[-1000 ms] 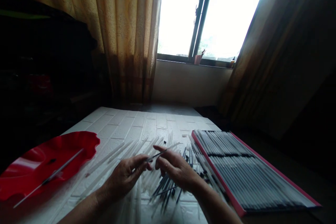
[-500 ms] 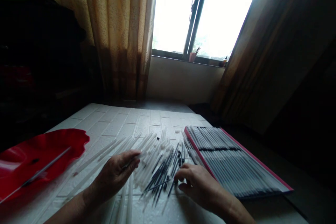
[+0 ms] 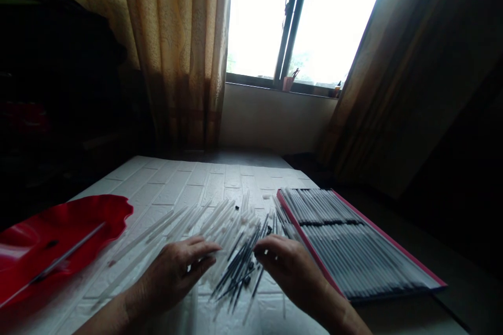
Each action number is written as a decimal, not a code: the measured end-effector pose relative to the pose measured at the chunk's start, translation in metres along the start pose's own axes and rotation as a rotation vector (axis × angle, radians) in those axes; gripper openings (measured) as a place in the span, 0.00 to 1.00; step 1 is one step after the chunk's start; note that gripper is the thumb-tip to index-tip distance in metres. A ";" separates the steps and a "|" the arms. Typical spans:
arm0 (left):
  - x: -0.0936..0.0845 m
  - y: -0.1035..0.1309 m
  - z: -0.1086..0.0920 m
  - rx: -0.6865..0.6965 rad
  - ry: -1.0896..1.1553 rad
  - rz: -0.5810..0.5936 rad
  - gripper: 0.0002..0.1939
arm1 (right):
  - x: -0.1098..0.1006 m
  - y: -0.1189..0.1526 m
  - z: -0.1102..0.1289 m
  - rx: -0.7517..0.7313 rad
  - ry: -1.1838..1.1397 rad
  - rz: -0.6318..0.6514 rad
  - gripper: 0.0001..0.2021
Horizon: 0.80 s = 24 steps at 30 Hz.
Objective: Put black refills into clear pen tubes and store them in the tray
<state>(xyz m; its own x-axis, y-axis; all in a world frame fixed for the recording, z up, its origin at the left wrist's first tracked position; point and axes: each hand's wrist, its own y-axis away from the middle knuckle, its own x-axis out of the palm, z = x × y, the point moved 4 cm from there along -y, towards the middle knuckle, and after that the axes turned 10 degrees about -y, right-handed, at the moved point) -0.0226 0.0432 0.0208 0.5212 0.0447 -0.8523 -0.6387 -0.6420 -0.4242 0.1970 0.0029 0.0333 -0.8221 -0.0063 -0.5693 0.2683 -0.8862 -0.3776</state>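
Observation:
My left hand [image 3: 183, 272] is closed in a pinch, with the pale tip of a clear plastic tube [image 3: 214, 255] showing at the fingertips. Facing it, my right hand [image 3: 288, 261] pinches a small black piece [image 3: 257, 254], mostly covered by the fingers. Between and below the hands lies a loose heap of thin dark pen refills [image 3: 236, 272], with a few small black caps [image 3: 247, 279] among them. Clear pen barrels [image 3: 157, 225] are spread over the table, partly under my left hand.
On the right, a red-edged box [image 3: 422, 271] holds two rows of clear, dark-cored pens [image 3: 365, 254]. A red scalloped dish [image 3: 106, 209] at the left carries a long thin rod [image 3: 74, 246]. The white table [image 3: 178, 178] has a brick pattern; a window and curtains [image 3: 176, 52] stand beyond.
My right hand has risen from the table by the refills and moved slightly left, carrying the small black piece. My left hand has shifted a little right and down, bringing the hands closer together.

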 end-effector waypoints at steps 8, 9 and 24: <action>0.004 0.000 -0.007 0.002 0.009 0.035 0.13 | 0.032 -0.007 0.001 -0.045 -0.270 -0.145 0.05; 0.005 0.001 -0.007 0.002 0.011 0.039 0.13 | 0.033 -0.006 0.000 -0.045 -0.276 -0.141 0.05; 0.008 0.000 -0.012 0.000 0.051 0.053 0.13 | 0.042 -0.004 0.002 -0.172 -0.171 -0.161 0.06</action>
<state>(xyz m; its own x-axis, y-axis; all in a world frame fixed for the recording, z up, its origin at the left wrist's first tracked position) -0.0115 0.0346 0.0182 0.5148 -0.0289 -0.8568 -0.6661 -0.6427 -0.3785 0.1602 0.0056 0.0125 -0.9297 0.0369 -0.3664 0.1971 -0.7906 -0.5798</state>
